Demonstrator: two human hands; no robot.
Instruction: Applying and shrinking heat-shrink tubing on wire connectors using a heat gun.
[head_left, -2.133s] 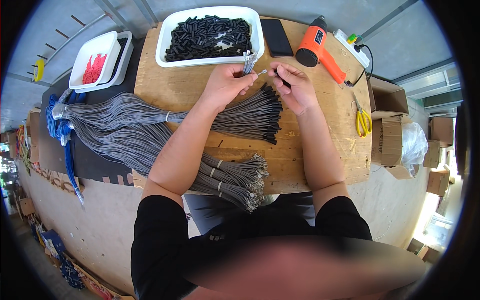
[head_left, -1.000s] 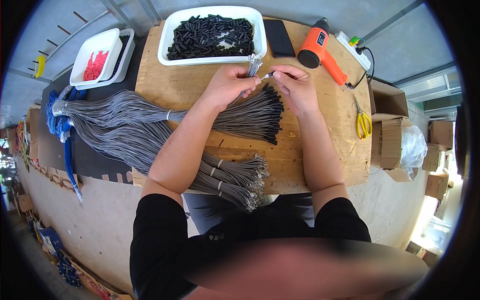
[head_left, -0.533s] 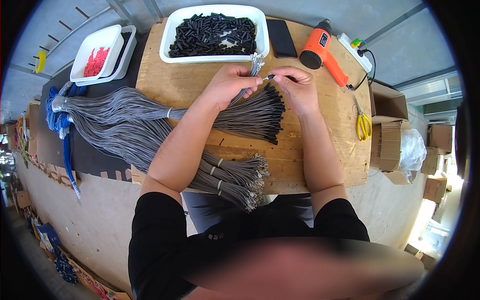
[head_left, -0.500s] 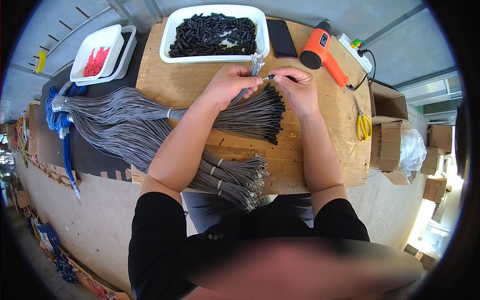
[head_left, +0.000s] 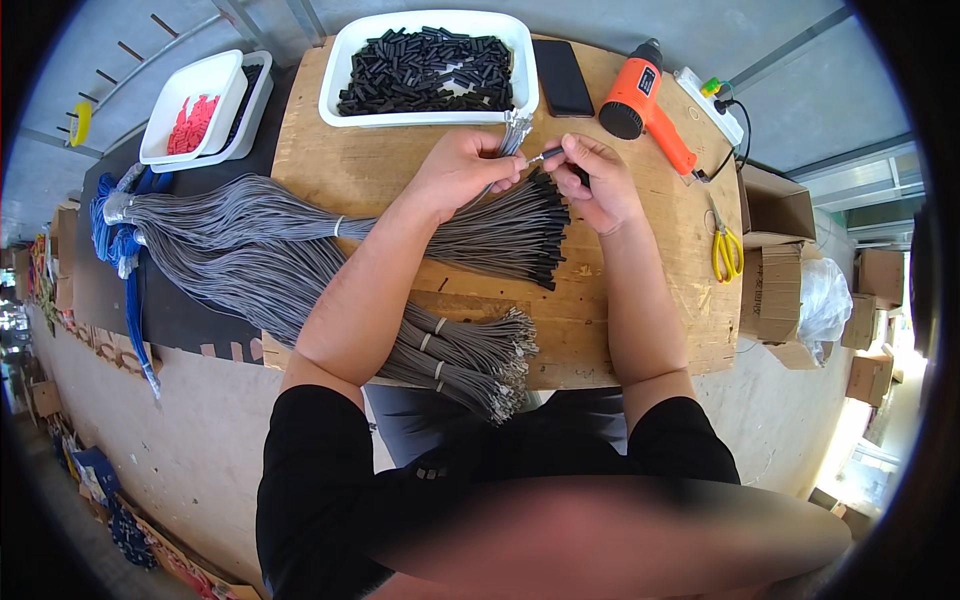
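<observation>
My left hand (head_left: 468, 168) is closed around a small bunch of grey cables (head_left: 517, 130), whose bare metal ends stick up past the fingers. Between the thumb and forefinger of my right hand (head_left: 597, 182) is a short black sleeve (head_left: 553, 153), lined up with the metal tip of one cable that points out from the left fingers. Something dark, perhaps more sleeves, shows in the right palm. Below both hands, a fan of grey cables (head_left: 490, 235) ends in black sleeves (head_left: 548, 240). Nearer me lie tied cable bundles (head_left: 455, 350) with bare metal ends.
A white tub (head_left: 328, 85) of black sleeves stands at the back, beside a black phone (head_left: 564, 78). An orange heat gun (head_left: 640, 100), a power strip (head_left: 712, 105) and yellow-handled scissors (head_left: 726, 250) are to the right. Stacked trays (head_left: 160, 140) with pink pieces stand far left.
My right hand has turned slightly and its fingers have drawn back a little from the left, showing more of the black sleeve and the cable's metal tip. My left hand stays nearly still.
</observation>
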